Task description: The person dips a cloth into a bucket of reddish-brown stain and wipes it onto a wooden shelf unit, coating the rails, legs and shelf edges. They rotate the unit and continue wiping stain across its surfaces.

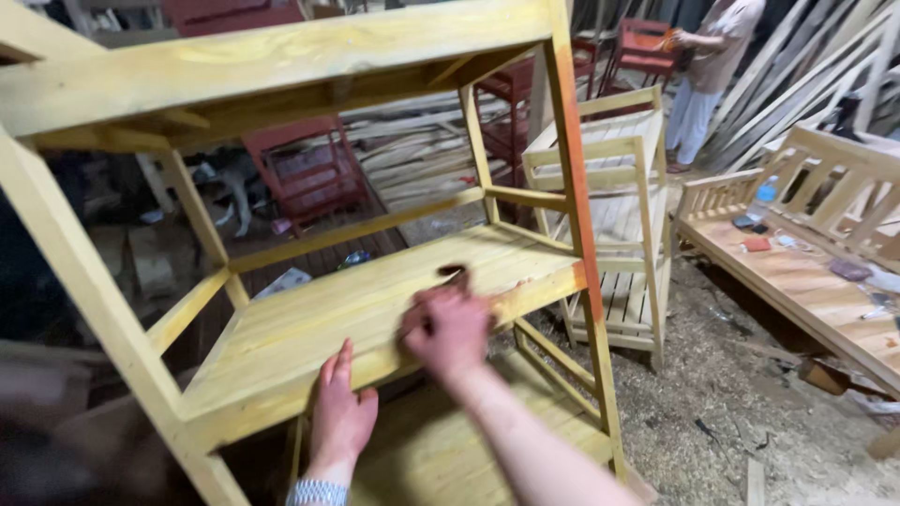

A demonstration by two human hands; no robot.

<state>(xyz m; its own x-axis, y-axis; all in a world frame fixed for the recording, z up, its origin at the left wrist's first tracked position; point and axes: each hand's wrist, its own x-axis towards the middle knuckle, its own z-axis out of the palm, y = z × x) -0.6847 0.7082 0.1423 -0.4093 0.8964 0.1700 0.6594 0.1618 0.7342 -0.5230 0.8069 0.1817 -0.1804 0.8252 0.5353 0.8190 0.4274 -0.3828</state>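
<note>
- The left hand [339, 412] lies flat and open on the front edge of the middle shelf [375, 309] of a pale yellow wooden rack [281, 56], fingers stretched up onto the board and holding nothing; pressed there, it seems to steady the rack
- The right hand [448, 328] is blurred and sits further along the same board, curled over a small dark thing [457, 275] that peeps out past the fingers [436, 305]; it looks like a rubbing pad or rag, but I cannot tell which, nor how tightly it is gripped
- The right front post [574, 187] of the rack is stained orange-brown, and the stain runs onto the near corner of the shelf just beside the right hand, so the board seems partly coloured there
- The rack stands upright on a floor [741, 394] covered in sawdust and shavings, with a lower shelf [441, 450] visible under the hands
- A second unpainted rack [619, 187] stands just behind to the right, near a long low wooden bench [797, 281]
- On the bench lie a clear bottle with a blue cap [767, 190], a small red packet [756, 244] and a flat purple piece [850, 270]; any labels are too small to make out
- Red-painted frames [309, 169] stand further back, and another person [712, 66] in light clothes works at one of them, well apart
</note>
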